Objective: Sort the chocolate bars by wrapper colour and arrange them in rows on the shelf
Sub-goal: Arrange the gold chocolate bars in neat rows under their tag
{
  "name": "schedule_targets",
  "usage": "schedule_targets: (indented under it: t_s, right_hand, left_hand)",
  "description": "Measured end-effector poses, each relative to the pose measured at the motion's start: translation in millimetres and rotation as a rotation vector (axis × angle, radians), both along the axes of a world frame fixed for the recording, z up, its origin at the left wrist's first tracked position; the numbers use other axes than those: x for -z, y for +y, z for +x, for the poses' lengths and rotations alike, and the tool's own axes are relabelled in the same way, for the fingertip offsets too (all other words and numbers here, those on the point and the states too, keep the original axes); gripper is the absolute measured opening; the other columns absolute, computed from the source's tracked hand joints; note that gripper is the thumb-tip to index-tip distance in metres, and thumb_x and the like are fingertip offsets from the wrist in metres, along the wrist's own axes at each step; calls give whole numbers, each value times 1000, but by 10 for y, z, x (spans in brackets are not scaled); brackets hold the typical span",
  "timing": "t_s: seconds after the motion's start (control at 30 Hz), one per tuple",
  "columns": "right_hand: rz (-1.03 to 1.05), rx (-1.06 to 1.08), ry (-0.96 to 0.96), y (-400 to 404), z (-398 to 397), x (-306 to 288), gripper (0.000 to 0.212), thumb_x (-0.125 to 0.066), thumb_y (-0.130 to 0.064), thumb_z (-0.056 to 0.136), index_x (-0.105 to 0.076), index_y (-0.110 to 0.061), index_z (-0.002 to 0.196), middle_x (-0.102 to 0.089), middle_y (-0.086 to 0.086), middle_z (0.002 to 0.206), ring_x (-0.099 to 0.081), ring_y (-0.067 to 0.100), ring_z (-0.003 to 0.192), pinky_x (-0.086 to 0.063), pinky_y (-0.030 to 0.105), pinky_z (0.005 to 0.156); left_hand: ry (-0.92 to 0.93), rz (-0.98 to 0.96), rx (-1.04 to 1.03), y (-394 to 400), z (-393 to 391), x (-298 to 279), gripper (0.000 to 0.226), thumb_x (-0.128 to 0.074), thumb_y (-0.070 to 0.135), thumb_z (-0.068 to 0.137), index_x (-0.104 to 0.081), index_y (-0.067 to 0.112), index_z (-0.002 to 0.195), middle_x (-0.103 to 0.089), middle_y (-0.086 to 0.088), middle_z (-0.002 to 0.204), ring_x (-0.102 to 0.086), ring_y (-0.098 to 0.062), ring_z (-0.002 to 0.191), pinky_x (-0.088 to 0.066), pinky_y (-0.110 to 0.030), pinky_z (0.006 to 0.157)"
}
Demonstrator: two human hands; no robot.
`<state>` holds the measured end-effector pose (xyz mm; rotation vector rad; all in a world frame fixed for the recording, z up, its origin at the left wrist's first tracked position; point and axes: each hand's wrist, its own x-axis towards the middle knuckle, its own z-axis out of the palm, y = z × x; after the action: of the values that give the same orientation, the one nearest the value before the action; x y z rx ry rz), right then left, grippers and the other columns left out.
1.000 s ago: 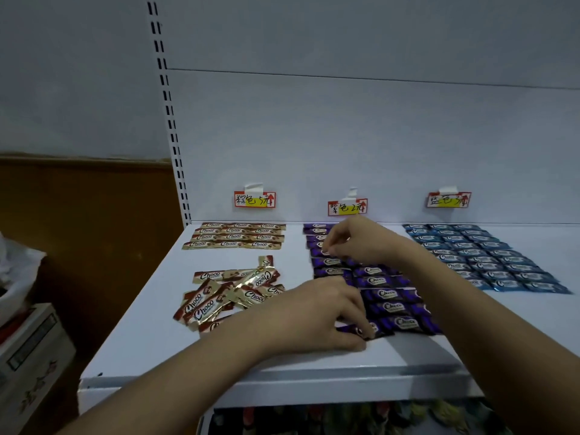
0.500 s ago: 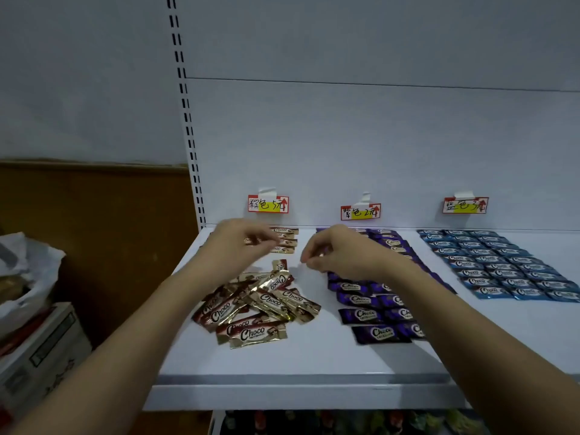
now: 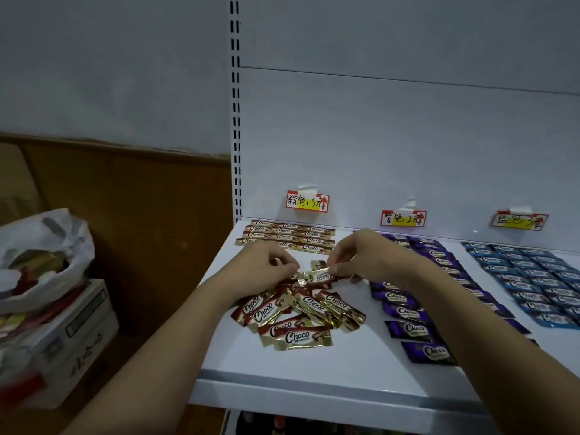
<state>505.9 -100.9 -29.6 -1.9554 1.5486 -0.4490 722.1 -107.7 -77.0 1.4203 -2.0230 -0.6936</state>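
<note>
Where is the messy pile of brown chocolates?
The brown pile lies on the shelf's left front, below both hands, beside the purple bars.

Loose bar pile (image 3: 298, 312) front-left on shelf (image 3: 282, 368); neat rows (image 3: 287, 235) behind; box (image 3: 59, 337) left of shelf.

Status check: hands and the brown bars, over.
Both hands, left and right, pinch one brown bar above the loose brown pile. Brown rows started at back. Nothing blocking.
</note>
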Motion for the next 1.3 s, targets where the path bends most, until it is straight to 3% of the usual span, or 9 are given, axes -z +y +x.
schedule_targets:
  t_s: [0.2,0.37,0.5,0.6,0.67,0.83,0.97,1.07,1.3]
  right_hand:
    - [80,119,-165,-13,-168,-19,8,-61,-9,94,-67,-4,93,-69,9,91,-65,15,74,-55,23,64]
    - [101,222,-316,-15,-182,-37,7,-57,-2,95,-63,-1,98,-70,19,94,-73,19,72,-60,28,66]
    - [68,255,-335,-56,-131,-66,17,-63,6,87,-65,-3,101,-67,20,94,-73,26,78,-58,39,86]
    - [42,256,-275,-66,-66,-109,25,-68,9,79,-69,-6,99,-67,14,83,-67,17,66,-56,23,66]
    - [49,259,-298,-77,-26,-111,22,-68,8,80,-70,-4,99,-70,17,86,-68,17,68,-57,22,66]
    - [51,197,-241,-152,100,-18,18,-62,-1,91,-66,-7,107,-68,12,99,-65,15,80,-57,24,69]
    - [30,73,-122,-197,311,77,21,-52,-8,98,-61,-11,116,-63,7,103,-59,17,86,-53,24,69]
    - [-19,-11,43,-186,441,109,17,-45,-11,101,-59,-13,109,-57,1,88,-51,13,75,-43,24,65]
    - [-1,-59,107,-36,444,126,21,-43,-14,101,-59,-16,115,-56,-2,101,-56,18,93,-45,28,78]
  left_hand:
    - [40,69,3,38,-6,-35,1,-75,28,82,-75,29,82,-64,11,99,-59,-5,94,-50,-28,83]
    - [320,105,-142,48,10,-66,3,-71,16,85,-73,18,84,-70,2,91,-64,-14,90,-55,-33,81]
    - [578,129,-270,32,59,-94,15,-62,2,90,-64,9,103,-65,-11,100,-67,-26,92,-57,-44,84]
    - [739,211,-278,27,85,-109,41,-58,-7,90,-54,15,124,-62,-15,106,-70,-30,92,-58,-44,86]
    - [808,234,-287,15,105,-111,47,-59,-10,87,-56,19,124,-60,-18,111,-71,-32,92,-59,-42,83]
    - [944,207,-405,22,139,-140,18,-62,-4,88,-66,8,101,-66,-14,106,-73,-29,86,-59,-42,83]
    - [937,196,-479,-20,170,-124,13,-67,1,86,-67,7,98,-68,-10,99,-73,-24,82,-59,-40,84]
    - [885,197,-469,-49,190,-97,16,-68,-1,85,-66,4,101,-69,-12,98,-73,-22,79,-59,-40,82]
    - [492,137,-341,-39,115,-25,11,-74,4,81,-70,12,87,-69,-4,100,-67,-17,88,-55,-33,79]
